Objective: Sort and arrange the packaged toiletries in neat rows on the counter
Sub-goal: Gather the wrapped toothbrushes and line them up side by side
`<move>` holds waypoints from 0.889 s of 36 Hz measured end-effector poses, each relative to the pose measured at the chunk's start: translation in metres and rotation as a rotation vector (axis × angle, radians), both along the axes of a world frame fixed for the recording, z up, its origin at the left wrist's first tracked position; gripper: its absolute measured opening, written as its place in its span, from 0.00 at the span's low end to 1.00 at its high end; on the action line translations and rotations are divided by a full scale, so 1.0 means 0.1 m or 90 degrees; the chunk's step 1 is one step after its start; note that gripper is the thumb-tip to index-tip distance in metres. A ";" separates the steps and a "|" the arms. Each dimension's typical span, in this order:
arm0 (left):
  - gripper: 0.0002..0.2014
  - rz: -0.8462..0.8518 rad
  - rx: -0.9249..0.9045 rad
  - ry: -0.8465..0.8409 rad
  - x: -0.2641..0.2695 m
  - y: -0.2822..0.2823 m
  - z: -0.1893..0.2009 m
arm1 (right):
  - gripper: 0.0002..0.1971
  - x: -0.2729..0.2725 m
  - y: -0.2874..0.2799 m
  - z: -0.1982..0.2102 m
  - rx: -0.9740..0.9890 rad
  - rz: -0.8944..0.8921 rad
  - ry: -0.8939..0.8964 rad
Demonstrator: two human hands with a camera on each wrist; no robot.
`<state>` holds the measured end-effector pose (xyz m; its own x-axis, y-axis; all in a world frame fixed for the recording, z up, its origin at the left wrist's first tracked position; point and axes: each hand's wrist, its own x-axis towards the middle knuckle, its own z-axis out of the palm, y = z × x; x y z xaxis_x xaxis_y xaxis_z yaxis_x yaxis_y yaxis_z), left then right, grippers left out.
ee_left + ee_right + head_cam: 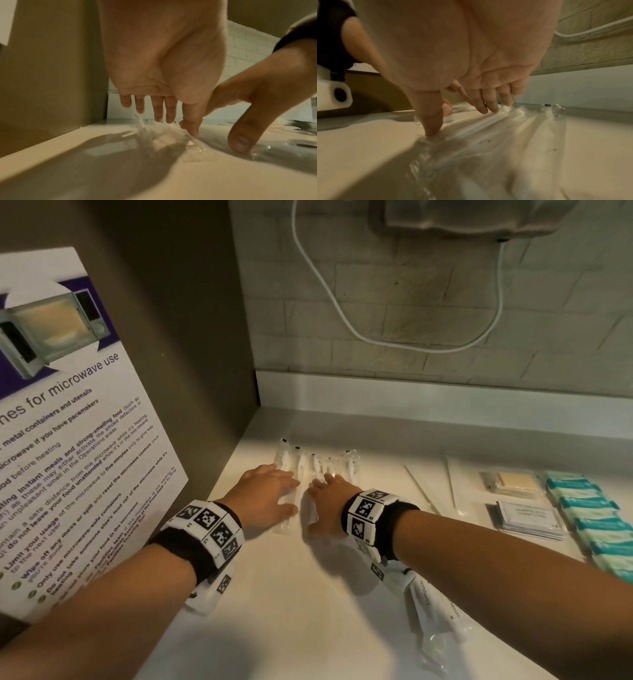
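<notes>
Several clear-wrapped toothbrush packets (317, 463) lie side by side on the white counter (308, 611) near its back left corner. My left hand (270, 491) lies flat on the left packets, fingers straight. My right hand (325, 494) presses its straight fingers on the packets just to the right. In the left wrist view the left hand (163, 112) hovers over crinkled plastic (154, 135), with the right hand's thumb (240, 139) touching down beside it. The right wrist view has the right hand (471, 108) with fingertips on the clear packets (505, 128).
A microwave-use poster (68, 440) leans on the left wall. At the right lie thin wrapped sticks (421, 491), a soap packet (513, 482), shampoo sachets (527, 518) and a row of teal packets (589, 518). More toothpaste packets (435, 621) lie under my right forearm. A white cable (342, 313) hangs on the brick wall.
</notes>
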<state>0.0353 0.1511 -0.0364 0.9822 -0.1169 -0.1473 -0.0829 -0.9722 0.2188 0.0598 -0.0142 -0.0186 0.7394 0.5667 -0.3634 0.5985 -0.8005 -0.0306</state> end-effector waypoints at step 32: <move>0.32 -0.125 0.086 0.035 0.07 -0.48 0.08 | 0.30 0.35 -0.45 0.07 0.007 -0.118 0.003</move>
